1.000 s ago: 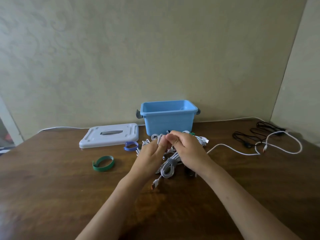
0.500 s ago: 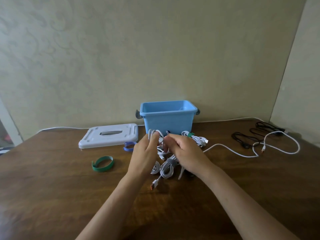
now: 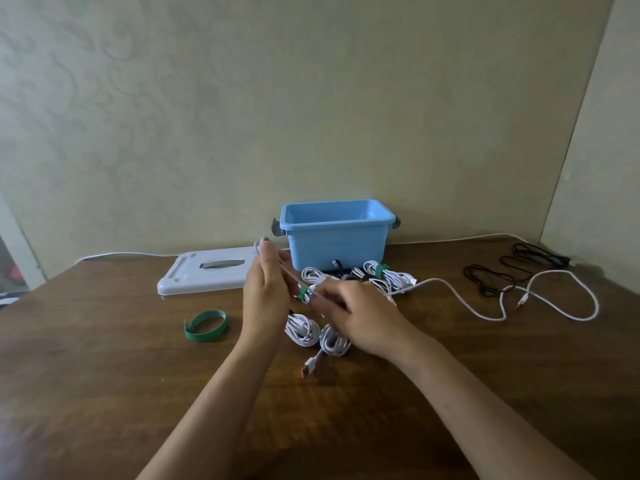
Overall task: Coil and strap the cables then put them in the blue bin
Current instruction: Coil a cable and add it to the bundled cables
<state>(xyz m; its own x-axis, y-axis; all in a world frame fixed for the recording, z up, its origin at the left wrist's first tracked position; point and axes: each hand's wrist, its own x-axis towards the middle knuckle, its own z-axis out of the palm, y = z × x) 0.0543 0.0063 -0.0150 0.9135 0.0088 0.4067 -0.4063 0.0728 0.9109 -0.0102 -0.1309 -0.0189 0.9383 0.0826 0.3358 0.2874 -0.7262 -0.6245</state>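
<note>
Left hand [image 3: 265, 292] has risen and holds one end of a white cable [image 3: 291, 273] stretched to the right hand [image 3: 349, 313], which pinches its green strap [image 3: 304, 293]. Strapping looks unfinished; blue bin [image 3: 337, 233] waits behind.

Both hands, left [image 3: 265, 292] and right [image 3: 356, 315], hold a white cable [image 3: 289, 273] stretched between them above the brown wooden bench [image 3: 104, 375], near the open blue plastic bin [image 3: 337, 237].

Bin [image 3: 337, 244] behind coiled cables [image 3: 317, 332], lid [image 3: 207, 271] to its left, loose cables [image 3: 540, 299] right.
</note>
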